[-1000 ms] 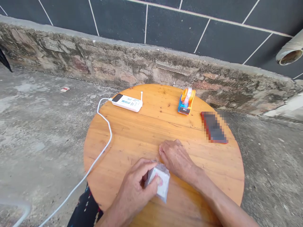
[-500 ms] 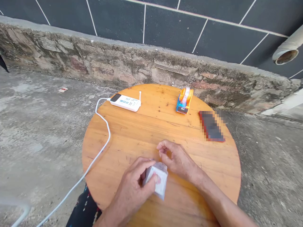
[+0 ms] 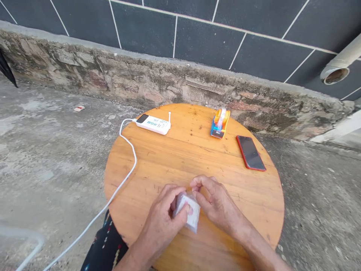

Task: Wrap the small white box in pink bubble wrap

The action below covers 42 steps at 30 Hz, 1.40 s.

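Observation:
My left hand (image 3: pixel 165 216) is closed round a small white packet in clear plastic wrap (image 3: pixel 189 211), held just above the near part of the round wooden table (image 3: pixel 158 158). My right hand (image 3: pixel 216 201) sits right beside it, fingers curled, with thumb and fingertips pinched at the packet's top edge.
At the table's far side lie a white power bank (image 3: pixel 153 124) with a white cable (image 3: pixel 124 180) running off the left edge, an orange and blue tape dispenser (image 3: pixel 220 122) and a red-edged phone (image 3: pixel 251 153). Concrete floor surrounds the table; a rough stone ledge (image 3: pixel 113 79) and a pipe (image 3: pixel 337 67) lie behind.
My right hand lifted off the table, curled, and came to the top of the packet. My left hand kept hold of the packet throughout.

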Motion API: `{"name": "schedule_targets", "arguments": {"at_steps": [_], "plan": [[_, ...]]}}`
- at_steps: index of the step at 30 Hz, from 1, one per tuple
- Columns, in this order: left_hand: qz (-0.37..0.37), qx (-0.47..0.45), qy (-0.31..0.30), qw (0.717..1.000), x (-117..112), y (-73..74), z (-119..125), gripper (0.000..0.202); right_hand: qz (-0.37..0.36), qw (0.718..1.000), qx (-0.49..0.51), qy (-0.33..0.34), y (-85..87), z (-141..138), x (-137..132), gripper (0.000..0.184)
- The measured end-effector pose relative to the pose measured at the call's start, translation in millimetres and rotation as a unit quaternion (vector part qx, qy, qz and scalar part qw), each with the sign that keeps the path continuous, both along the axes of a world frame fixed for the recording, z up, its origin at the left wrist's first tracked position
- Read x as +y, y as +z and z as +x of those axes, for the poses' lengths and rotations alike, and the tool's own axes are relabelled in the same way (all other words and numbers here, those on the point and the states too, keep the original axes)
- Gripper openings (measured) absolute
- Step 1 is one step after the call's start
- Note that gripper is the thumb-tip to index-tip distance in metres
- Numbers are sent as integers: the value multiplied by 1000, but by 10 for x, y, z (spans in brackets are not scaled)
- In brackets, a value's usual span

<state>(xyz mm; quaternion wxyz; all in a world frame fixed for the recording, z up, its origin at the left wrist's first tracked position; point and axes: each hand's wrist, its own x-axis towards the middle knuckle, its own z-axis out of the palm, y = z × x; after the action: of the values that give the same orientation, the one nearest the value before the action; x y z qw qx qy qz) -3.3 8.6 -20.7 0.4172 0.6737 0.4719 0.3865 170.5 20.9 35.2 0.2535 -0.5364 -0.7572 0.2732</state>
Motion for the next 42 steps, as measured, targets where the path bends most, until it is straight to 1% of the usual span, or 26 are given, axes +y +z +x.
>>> {"name": "schedule_targets", "arguments": {"at_steps": [4,11,13,16,20,23,25,27,28,30,32,34,35,37,39,42], "plan": [[10,-12,-2,1000,-14,15,-8,36,13,1000,14,-4,12,-48,-85,16],[20,-22,-17,999,-22,44,-12,33,40,999,-7,-8,37,-99,-185,15],[24,-22,-14,999,-19,44,-9,32,61,998,-26,-3,42,-111,-189,14],[33,-26,-8,999,-22,30,-4,30,118,989,-83,17,51,-141,-195,13],[41,-29,6,999,-44,4,-6,26,175,967,-174,58,43,-173,-274,22],[49,-29,14,998,-62,-20,-10,25,222,945,-222,93,2,-149,-411,39],[57,-29,20,998,-71,-40,-9,26,258,931,-235,105,-40,-96,-510,46],[67,-27,29,997,-77,-59,-6,29,274,932,-218,93,-85,-14,-583,49],[72,-25,33,997,-79,-66,-4,29,271,939,-200,75,-108,34,-602,50],[79,-21,38,996,-81,-71,-2,31,241,959,-147,16,-153,133,-598,45],[78,-15,36,996,-84,-64,-1,31,184,978,-78,-50,-206,215,-550,38],[75,-14,32,997,-89,-53,2,30,123,989,-15,-85,-270,260,-482,33],[75,-14,32,997,-92,-49,4,30,96,992,8,-86,-303,266,-450,33],[79,-13,34,996,-98,-48,10,29,67,994,39,-78,-364,250,-401,34],[85,-5,40,996,-102,-59,17,29,64,994,54,-72,-409,211,-379,34],[88,7,45,995,-106,-79,22,30,87,992,66,-70,-444,148,-384,34]]}}
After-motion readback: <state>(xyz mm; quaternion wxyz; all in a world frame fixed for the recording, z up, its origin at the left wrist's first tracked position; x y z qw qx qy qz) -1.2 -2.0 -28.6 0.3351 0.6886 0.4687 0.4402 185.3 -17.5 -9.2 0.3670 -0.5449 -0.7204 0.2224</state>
